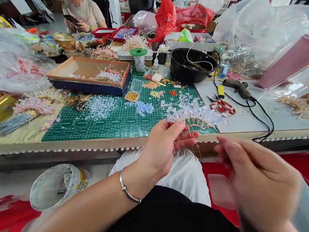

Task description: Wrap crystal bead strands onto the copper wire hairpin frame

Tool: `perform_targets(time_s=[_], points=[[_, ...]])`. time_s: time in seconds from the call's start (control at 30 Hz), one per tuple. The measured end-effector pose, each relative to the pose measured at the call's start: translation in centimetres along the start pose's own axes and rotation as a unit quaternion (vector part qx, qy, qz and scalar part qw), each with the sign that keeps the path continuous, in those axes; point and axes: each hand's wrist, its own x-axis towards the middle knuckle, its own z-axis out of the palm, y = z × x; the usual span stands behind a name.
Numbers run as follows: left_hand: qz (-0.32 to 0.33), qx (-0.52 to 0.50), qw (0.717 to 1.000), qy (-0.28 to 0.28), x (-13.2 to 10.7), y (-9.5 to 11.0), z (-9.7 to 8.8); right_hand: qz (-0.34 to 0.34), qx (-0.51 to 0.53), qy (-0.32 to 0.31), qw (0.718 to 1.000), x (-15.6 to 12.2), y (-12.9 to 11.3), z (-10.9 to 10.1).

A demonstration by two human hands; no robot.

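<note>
My left hand [161, 148] holds a beaded hair ornament [196, 118] of clear beads on gold wire, just above the table's front edge. Thin wire ends hang below the ornament. My right hand [259, 182] is blurred and sits to the right, its fingertips close to those wires. I cannot tell whether it pinches anything. A silver bangle [127, 188] circles my left wrist. Behind the ornament lies a green cutting mat [122, 125] strewn with clear beads, pale blue beads and small gold pieces.
A brown box [88, 77] holds beaded sprays, and a black bowl [191, 64] holds wire. A hot glue gun [237, 88] and red-handled pliers [222, 106] lie to the right. Plastic bags crowd the table, a plastic tub [58, 186] sits on the floor, and a seated person [84, 12] uses a phone beyond.
</note>
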Motion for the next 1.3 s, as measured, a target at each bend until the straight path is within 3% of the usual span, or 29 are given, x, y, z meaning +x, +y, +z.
perform_targets(time_s=[0.17,0.3,0.37,0.47,0.53,0.63,0.7,0.77,0.9,1.07,1.3], points=[[-0.025,0.009,0.999,-0.037,-1.3,-0.5,-0.2,0.090,0.072,0.014,0.993,0.3,-0.9,2.7],[-0.021,0.026,0.999,-0.024,-1.8,-0.6,-0.7,0.112,0.072,0.007,0.991,-0.2,-1.3,3.1],[-0.015,0.025,0.999,-0.014,-1.9,-0.5,-0.9,0.097,0.059,0.006,0.994,-0.7,-1.4,3.0],[0.000,0.021,1.000,-0.005,-2.0,-0.6,-1.0,0.008,0.022,0.021,1.000,-1.3,-1.4,2.7],[0.006,0.021,1.000,0.000,-2.1,-0.7,-1.0,-0.035,-0.017,-0.015,0.999,-1.4,-1.2,2.5],[0.011,0.031,0.999,-0.003,-2.2,-0.8,-0.9,0.024,-0.009,-0.084,0.996,-1.1,-1.0,2.5],[0.010,0.040,0.999,-0.016,-2.3,-0.8,-0.7,0.076,0.040,-0.066,0.994,-0.8,-1.0,2.8],[0.009,0.042,0.999,-0.027,-2.4,-0.8,-0.7,0.086,0.099,-0.031,0.991,-0.7,-1.0,3.2],[0.001,0.039,0.998,-0.046,-2.4,-0.9,-0.7,0.019,0.180,0.014,0.983,-1.0,-0.9,4.1],[0.002,0.054,0.997,-0.048,-2.4,-1.0,-0.9,-0.130,0.145,0.020,0.981,-1.2,-0.9,3.9],[-0.016,0.075,0.996,-0.046,-2.9,-0.4,-0.7,-0.082,0.215,-0.011,0.973,-1.1,-1.4,2.9]])
